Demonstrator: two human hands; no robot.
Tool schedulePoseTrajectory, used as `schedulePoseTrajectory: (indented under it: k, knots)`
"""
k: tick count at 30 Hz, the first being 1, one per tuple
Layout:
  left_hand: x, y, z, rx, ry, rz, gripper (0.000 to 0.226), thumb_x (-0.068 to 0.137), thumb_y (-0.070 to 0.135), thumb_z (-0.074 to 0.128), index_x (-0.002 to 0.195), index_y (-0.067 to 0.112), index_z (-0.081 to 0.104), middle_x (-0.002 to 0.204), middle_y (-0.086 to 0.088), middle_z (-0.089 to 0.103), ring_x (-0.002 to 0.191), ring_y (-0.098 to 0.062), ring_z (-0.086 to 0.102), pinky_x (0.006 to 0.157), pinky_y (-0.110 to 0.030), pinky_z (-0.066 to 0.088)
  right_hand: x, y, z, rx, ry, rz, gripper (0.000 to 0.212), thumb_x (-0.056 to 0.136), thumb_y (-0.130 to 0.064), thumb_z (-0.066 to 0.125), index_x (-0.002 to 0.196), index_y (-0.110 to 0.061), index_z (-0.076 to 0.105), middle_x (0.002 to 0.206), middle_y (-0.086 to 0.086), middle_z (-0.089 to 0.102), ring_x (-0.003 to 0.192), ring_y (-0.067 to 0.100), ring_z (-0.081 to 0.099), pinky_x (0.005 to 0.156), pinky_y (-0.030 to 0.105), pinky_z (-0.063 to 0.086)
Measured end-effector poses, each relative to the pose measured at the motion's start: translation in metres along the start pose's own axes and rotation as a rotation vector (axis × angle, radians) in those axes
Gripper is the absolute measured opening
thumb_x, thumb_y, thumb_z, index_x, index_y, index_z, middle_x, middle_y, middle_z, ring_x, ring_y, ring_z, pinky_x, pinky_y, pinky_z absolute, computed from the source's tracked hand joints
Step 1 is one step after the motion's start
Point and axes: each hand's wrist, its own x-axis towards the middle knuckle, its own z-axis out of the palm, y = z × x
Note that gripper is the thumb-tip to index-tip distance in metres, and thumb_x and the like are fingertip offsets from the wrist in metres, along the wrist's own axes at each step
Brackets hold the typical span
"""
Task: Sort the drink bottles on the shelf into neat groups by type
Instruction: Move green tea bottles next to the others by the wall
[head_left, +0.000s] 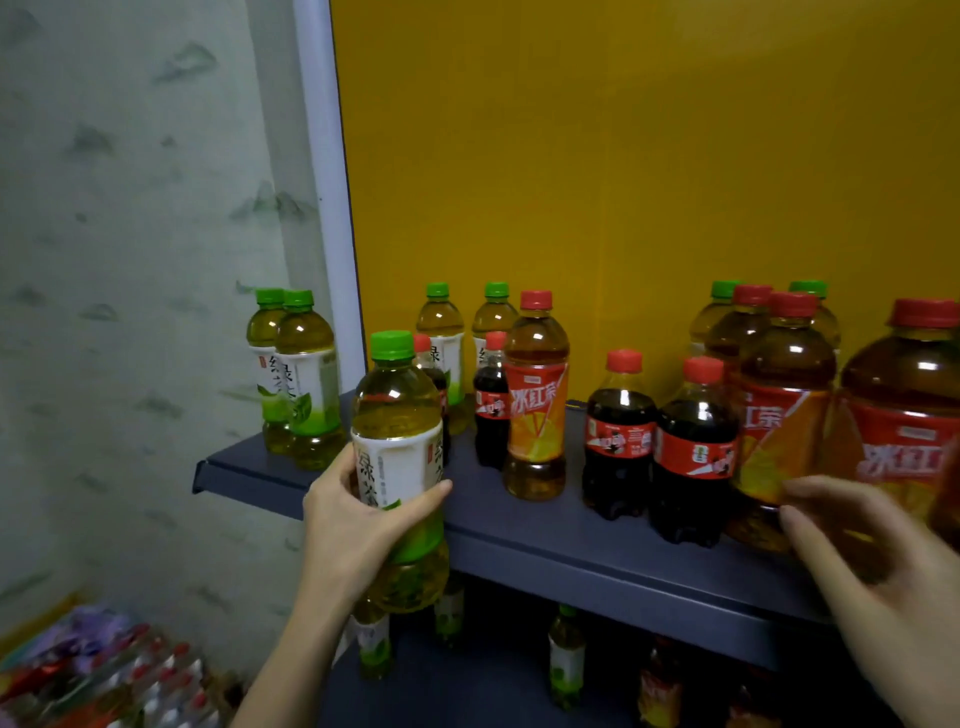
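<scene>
My left hand grips a green tea bottle with a green cap, held upright in front of the dark blue shelf. Two green tea bottles stand at the shelf's left end, two more at the back. Small cola bottles with red caps stand mid-shelf. An iced red tea bottle stands between them, and several more crowd the right. My right hand is open, fingers spread, just in front of the right-hand iced tea bottles, holding nothing.
A yellow back panel rises behind the shelf, with a white upright post at its left. A lower shelf holds more green tea bottles. Packaged goods lie at the lower left.
</scene>
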Motion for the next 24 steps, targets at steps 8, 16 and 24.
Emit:
schedulePoseTrajectory:
  k: [8, 16, 24]
  knots:
    - [0.077, -0.041, -0.033, 0.03, -0.087, 0.03, 0.043, 0.058, 0.023, 0.085, 0.091, 0.031, 0.059, 0.092, 0.012, 0.066, 0.088, -0.004, 0.063, 0.072, -0.024, 0.053, -0.005, -0.045, 0.098, -0.11, -0.131, 0.009, 0.019, 0.082, -0.013, 0.065, 0.086, -0.031, 0.064, 0.088, -0.02, 0.065, 0.086, -0.005, 0.06, 0.071, 0.005, 0.044]
    - [0.117, -0.064, -0.017, 0.059, -0.065, 0.046, 0.057, 0.067, 0.024, 0.081, 0.113, 0.014, 0.048, 0.108, 0.0, 0.059, 0.098, -0.015, 0.055, 0.082, -0.027, 0.043, 0.013, -0.073, 0.164, -0.026, -0.181, 0.021, 0.015, 0.086, -0.014, 0.062, 0.093, -0.026, 0.066, 0.09, -0.014, 0.068, 0.086, -0.003, 0.061, 0.072, 0.009, 0.047]
    - [0.131, -0.079, -0.001, 0.139, -0.05, 0.031, 0.06, 0.078, 0.017, 0.072, 0.119, -0.005, 0.034, 0.121, -0.018, 0.051, 0.103, -0.02, 0.049, 0.078, -0.024, 0.037, 0.024, -0.073, 0.215, -0.035, -0.277, 0.071, 0.037, 0.09, -0.013, 0.057, 0.126, -0.021, 0.055, 0.122, -0.007, 0.06, 0.109, 0.0, 0.056, 0.093, 0.013, 0.045]
